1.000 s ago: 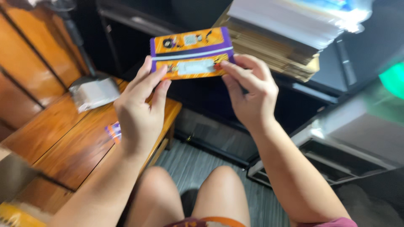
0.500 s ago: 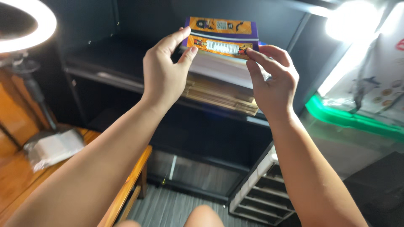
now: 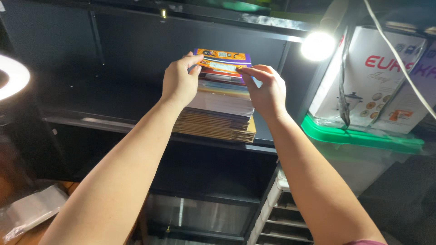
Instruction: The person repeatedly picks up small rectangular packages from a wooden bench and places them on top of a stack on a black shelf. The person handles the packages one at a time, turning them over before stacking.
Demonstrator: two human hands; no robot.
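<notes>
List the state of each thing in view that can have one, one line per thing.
Orange and purple packet: held flat at both ends, at the top of the stack.
Stack of flat cartons: piled on the black shelf.
Left hand: pinching the packet.
Right hand: pinching the packet.
Lamp: lit.

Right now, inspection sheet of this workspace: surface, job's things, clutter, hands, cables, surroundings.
Surface: black shelf, dark, partly lit.
Job's things: orange-and-purple card pack at the top of a stack of flat packs and cardboard.
Clutter: clear plastic bag lower left.
Hands: left hand and right hand each pinch an end of the card pack.
Cables: white cable runs across the boxes.
Surroundings: lamp, ring light, appliance box, green-lidded bin.
</notes>
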